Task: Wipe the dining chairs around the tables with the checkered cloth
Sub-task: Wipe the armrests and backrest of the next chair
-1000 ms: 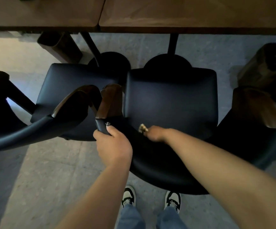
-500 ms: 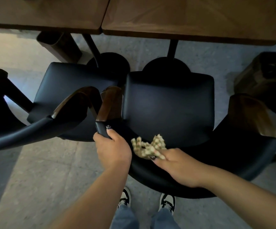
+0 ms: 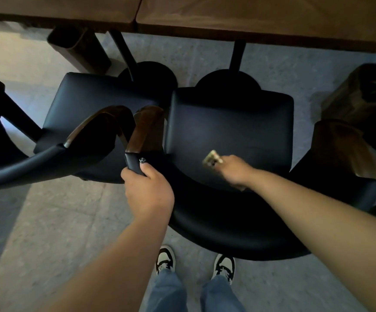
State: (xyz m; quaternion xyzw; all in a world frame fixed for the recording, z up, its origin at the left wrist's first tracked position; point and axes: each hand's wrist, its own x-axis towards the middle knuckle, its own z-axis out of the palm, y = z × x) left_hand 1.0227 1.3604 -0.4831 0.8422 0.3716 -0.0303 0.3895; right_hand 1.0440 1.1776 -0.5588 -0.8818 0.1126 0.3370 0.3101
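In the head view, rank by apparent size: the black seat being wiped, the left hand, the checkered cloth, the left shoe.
1. black seat
2. left hand
3. left shoe, farther from the camera, so this is apparent size only
4. checkered cloth, mostly hidden in the right hand

Dining room or cafe: wooden tables [image 3: 250, 12] pushed together, matching black padded chairs [image 3: 227, 127], speckled stone floor [image 3: 47, 221].
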